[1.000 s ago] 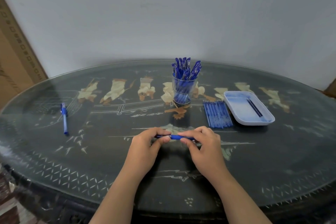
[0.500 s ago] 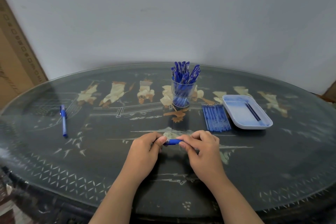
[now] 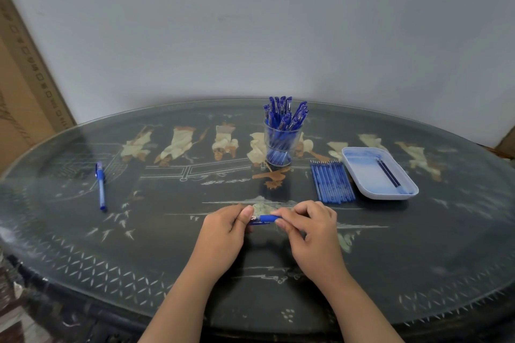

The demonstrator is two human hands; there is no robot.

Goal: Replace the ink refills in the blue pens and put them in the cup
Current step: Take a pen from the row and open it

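Left hand (image 3: 223,227) and right hand (image 3: 309,227) each pinch one end of a slim blue plastic pen (image 3: 266,218), held level above the dark inlaid glass-topped table (image 3: 167,273), in front of the clear pen-filled cup (image 3: 280,145).

We're not finding any legible txt, nos. or brands here. The cardboard box (image 3: 23,83) at left is showing printed marks, but we're not making them out.
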